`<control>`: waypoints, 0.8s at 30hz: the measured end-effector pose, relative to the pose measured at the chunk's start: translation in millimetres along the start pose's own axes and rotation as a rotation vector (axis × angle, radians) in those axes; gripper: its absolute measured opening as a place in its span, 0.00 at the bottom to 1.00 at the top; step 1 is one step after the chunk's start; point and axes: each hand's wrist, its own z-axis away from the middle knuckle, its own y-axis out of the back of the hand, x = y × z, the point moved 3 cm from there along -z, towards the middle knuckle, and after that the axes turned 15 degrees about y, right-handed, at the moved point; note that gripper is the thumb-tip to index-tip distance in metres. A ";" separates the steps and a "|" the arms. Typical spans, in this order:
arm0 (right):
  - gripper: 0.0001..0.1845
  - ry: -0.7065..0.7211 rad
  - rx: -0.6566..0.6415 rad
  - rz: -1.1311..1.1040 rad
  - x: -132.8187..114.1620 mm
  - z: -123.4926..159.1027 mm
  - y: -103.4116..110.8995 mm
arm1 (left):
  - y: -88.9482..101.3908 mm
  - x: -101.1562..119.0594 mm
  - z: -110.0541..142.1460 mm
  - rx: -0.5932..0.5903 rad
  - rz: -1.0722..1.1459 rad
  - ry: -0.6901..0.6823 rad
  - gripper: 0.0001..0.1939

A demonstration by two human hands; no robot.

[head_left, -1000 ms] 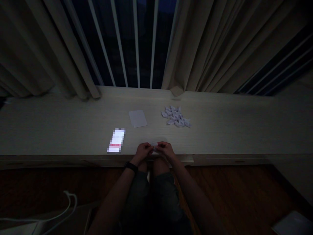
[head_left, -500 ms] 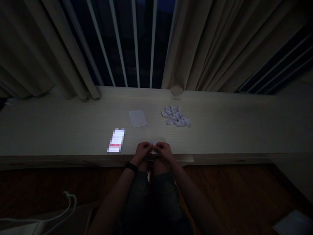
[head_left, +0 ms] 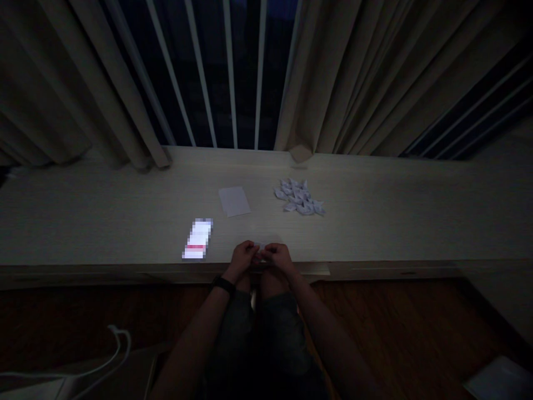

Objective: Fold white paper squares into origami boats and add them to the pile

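At the front edge of the pale counter (head_left: 375, 222), my left hand (head_left: 244, 256) and my right hand (head_left: 278, 256) meet over a small piece of white paper (head_left: 260, 245). Both hands pinch it between thumb and fingers, and most of it is hidden by them. Beyond my right hand lies a cluster of several folded paper boats (head_left: 297, 195). A short stack of flat white paper sheets (head_left: 234, 201) rests beyond my left hand. To the left, a phone (head_left: 198, 239) with a bright, pixelated screen lies on the counter.
Beige curtains (head_left: 328, 83) hang behind the counter, beside a dark window with upright white bars (head_left: 231, 83). Below the counter edge are my knees and a brown wooden floor (head_left: 395, 333). A white cable (head_left: 120, 344) curves at lower left. The room is dim.
My fingers have shifted slightly around the paper, and less of it shows below them. The boats, the sheets and the phone stay where they were.
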 end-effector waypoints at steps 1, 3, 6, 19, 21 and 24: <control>0.11 0.014 0.008 -0.004 -0.2 -0.5 0.6 | -0.3 0.2 -0.1 -0.006 0.013 0.003 0.16; 0.12 0.028 0.026 -0.023 0.2 -1.6 1.3 | -0.4 0.0 -0.4 -0.020 0.021 0.011 0.17; 0.12 0.024 0.024 -0.033 2.7 -2.3 0.2 | -0.3 -1.7 -1.7 -0.013 -0.027 0.006 0.17; 0.13 0.009 0.106 -0.080 5.8 2.5 1.3 | 1.0 0.2 -0.5 0.034 -0.027 0.012 0.19; 0.13 -0.001 0.134 -0.059 4.8 5.6 0.0 | 2.1 2.4 0.8 0.029 0.014 0.014 0.23; 0.13 0.033 0.150 -0.001 1.1 10.1 -1.6 | 3.7 3.5 3.2 0.058 -0.014 -0.007 0.22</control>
